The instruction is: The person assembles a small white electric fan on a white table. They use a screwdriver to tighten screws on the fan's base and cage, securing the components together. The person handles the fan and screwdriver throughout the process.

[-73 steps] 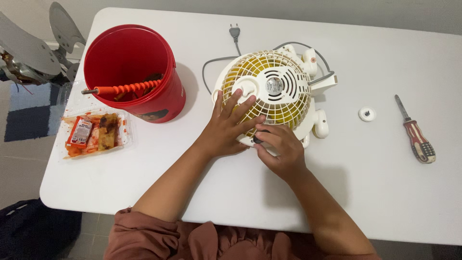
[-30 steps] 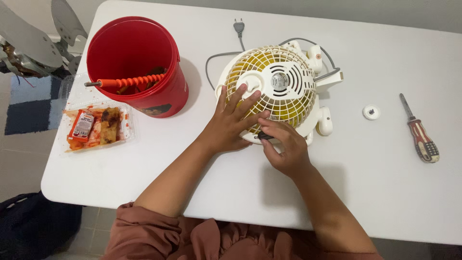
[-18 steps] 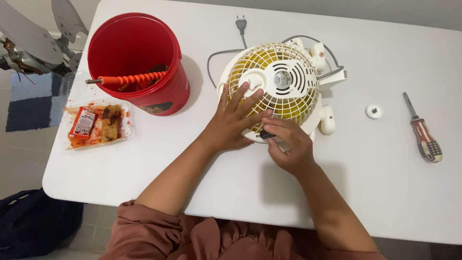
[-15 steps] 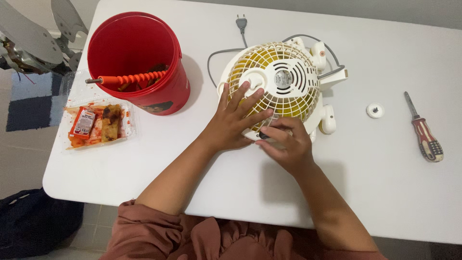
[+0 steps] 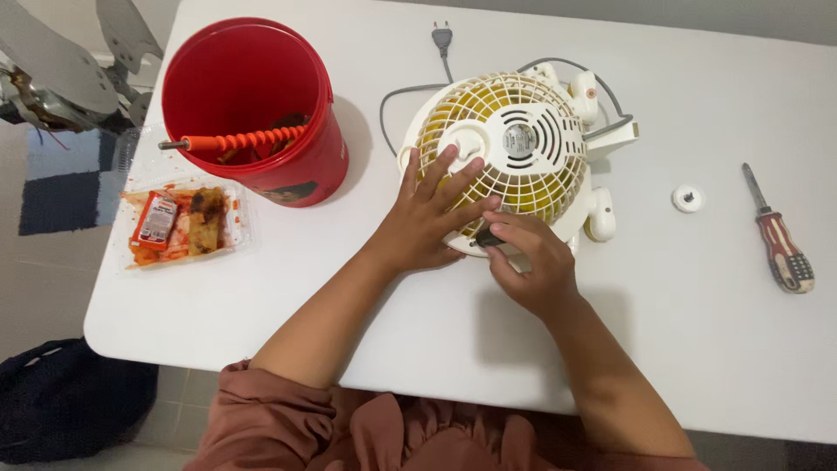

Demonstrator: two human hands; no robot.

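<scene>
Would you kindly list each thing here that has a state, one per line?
Fan: lying grille-up on the table, unplugged.
Plug: loose on the table.
Left hand: flat on the grille, fingers spread.
Right hand: pinching a small dark part at the grille's rim.
Red bucket: upright, open, an orange tool inside.
Screwdriver: lying untouched.
White cap: loose on the table.
Food tray: open.
</scene>
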